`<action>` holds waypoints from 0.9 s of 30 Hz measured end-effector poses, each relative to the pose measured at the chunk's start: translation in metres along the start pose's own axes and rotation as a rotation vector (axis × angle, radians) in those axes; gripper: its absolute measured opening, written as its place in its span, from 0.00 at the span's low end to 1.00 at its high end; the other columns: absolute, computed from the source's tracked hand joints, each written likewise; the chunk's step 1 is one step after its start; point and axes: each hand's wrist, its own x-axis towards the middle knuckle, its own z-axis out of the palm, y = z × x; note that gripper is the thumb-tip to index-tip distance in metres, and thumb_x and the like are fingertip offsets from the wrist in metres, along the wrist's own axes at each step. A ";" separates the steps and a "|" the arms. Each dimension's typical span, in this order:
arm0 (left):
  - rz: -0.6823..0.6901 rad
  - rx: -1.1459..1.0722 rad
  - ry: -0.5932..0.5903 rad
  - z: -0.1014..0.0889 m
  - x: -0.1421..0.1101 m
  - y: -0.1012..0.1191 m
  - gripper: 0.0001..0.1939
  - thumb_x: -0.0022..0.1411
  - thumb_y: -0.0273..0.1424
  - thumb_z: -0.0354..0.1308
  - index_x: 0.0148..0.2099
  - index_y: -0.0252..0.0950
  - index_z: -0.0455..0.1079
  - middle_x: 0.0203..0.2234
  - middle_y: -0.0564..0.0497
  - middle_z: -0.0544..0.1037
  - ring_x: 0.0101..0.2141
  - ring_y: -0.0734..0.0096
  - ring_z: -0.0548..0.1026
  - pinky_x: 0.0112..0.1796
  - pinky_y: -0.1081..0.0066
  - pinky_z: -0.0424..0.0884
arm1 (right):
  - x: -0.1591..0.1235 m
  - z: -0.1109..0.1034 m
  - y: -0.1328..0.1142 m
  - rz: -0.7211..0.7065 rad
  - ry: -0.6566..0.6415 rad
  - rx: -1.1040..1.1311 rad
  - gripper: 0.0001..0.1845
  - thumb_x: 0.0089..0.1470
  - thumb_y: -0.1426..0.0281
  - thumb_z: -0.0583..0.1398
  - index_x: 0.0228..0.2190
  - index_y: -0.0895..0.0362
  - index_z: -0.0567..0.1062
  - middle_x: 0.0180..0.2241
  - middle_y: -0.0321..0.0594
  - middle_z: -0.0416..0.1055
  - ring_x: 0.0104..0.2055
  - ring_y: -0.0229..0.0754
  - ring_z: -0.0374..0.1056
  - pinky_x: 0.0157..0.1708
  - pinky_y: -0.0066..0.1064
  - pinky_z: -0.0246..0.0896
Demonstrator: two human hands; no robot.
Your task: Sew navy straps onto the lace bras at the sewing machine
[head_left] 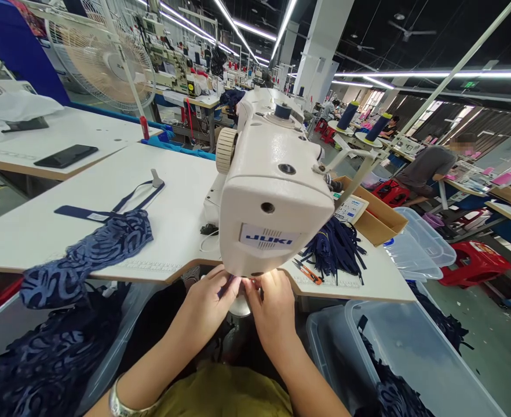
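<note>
Under the head of a white sewing machine, my left hand and my right hand meet, thumbs almost touching. Fingers of the left are closed on a small piece of dark blue fabric, most of it hidden. The right hand is pinched closed beside it; what it grips is hidden. The machine's lamp lights the right fingers. A patterned navy bra with straps lies on the table left of the machine, one end hanging over the edge. Orange-handled thread snips lie near my right hand.
A bundle of navy straps and a cardboard box sit right of the machine. Plastic bins with dark garments stand below on both sides. A phone lies on the left table near a fan. Other people sit farther back.
</note>
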 end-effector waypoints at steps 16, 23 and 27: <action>-0.109 0.049 0.149 0.001 -0.015 -0.004 0.15 0.61 0.44 0.49 0.36 0.40 0.70 0.29 0.53 0.78 0.31 0.70 0.76 0.35 0.74 0.69 | -0.011 -0.010 0.001 -0.272 0.112 -0.016 0.06 0.58 0.74 0.59 0.38 0.53 0.70 0.32 0.38 0.75 0.36 0.43 0.68 0.40 0.37 0.61; -0.302 0.136 0.047 -0.032 -0.036 -0.073 0.14 0.54 0.44 0.52 0.28 0.39 0.69 0.19 0.54 0.75 0.21 0.70 0.73 0.24 0.75 0.67 | -0.045 -0.012 0.008 -0.490 -0.212 0.277 0.10 0.63 0.65 0.54 0.32 0.52 0.72 0.25 0.34 0.75 0.27 0.37 0.68 0.30 0.31 0.62; -0.256 0.100 -0.134 -0.023 -0.048 -0.074 0.17 0.55 0.47 0.53 0.28 0.39 0.70 0.21 0.52 0.75 0.23 0.66 0.74 0.26 0.72 0.70 | -0.053 0.008 0.008 -0.197 -0.530 0.270 0.12 0.61 0.59 0.57 0.36 0.54 0.75 0.31 0.38 0.77 0.33 0.40 0.73 0.33 0.28 0.65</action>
